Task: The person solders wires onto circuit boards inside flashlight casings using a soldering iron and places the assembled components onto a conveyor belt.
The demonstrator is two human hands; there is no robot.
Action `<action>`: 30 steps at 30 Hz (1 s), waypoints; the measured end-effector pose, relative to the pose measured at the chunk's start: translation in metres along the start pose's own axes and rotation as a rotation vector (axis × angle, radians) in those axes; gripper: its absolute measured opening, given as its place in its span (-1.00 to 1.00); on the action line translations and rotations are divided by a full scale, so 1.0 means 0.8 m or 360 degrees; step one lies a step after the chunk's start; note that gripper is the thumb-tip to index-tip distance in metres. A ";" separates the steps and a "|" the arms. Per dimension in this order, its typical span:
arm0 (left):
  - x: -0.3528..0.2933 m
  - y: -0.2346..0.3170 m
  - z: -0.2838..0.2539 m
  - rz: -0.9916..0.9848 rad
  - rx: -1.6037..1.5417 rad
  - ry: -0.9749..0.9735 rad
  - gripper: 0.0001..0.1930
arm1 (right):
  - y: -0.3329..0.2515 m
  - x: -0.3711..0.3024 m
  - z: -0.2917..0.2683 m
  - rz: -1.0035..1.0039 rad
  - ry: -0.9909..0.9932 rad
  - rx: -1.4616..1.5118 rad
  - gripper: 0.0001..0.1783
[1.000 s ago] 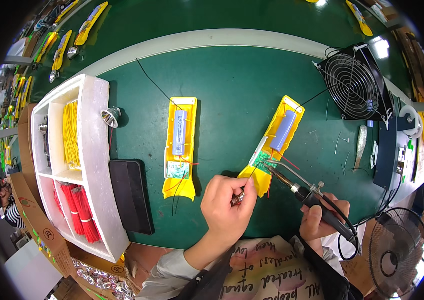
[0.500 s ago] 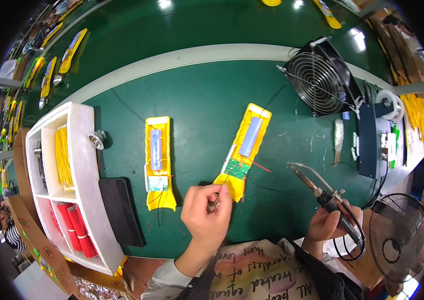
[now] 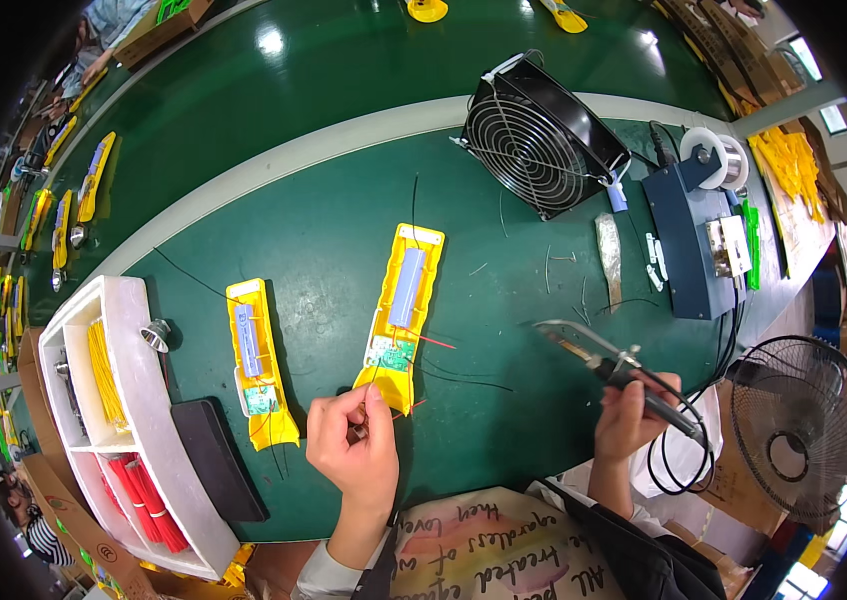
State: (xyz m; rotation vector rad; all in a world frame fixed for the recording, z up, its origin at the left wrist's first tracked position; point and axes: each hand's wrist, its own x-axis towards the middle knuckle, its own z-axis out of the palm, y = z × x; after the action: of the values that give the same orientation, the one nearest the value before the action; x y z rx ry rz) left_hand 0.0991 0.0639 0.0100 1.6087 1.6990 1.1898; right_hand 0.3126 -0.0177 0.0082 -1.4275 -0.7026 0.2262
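My left hand [image 3: 354, 440] is closed in a pinch at the wide lower end of a yellow plastic casing [image 3: 428, 290]. A small shiny part shows among its fingers, mostly hidden. In that casing lie a blue battery cell [image 3: 408, 288] and a green circuit board [image 3: 390, 353], with red and black wires trailing off. My right hand [image 3: 634, 415] grips a soldering iron [image 3: 624, 378] with a curved solder-feed tube. Its tip points left and stays apart from the board. Farther left lies a second yellow casing [image 3: 273, 428], also with a cell and board.
A white foam box [image 3: 134, 400] with yellow and red wires stands left, beside a black flat case [image 3: 219, 460] and a small reflector [image 3: 156, 335]. A black fan [image 3: 534, 140] stands at the back. At right are a blue solder feeder [image 3: 689, 240] and a round mesh fan [image 3: 794, 430].
The whole view has shifted and turned, so the bench things appear farther left. The gap between the iron's tip and the board has widened. My left hand keeps its pinch by the casing.
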 end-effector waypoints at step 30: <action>0.004 -0.002 -0.004 0.0077 -0.0026 0.0034 -0.90 | -0.011 -0.006 0.018 -0.0007 -0.0070 0.0127 -0.80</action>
State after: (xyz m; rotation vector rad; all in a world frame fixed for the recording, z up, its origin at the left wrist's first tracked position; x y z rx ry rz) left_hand 0.0948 0.0661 0.0106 1.6414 1.6677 1.2457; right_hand 0.2982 -0.0097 0.0146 -1.3480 -0.7250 0.2801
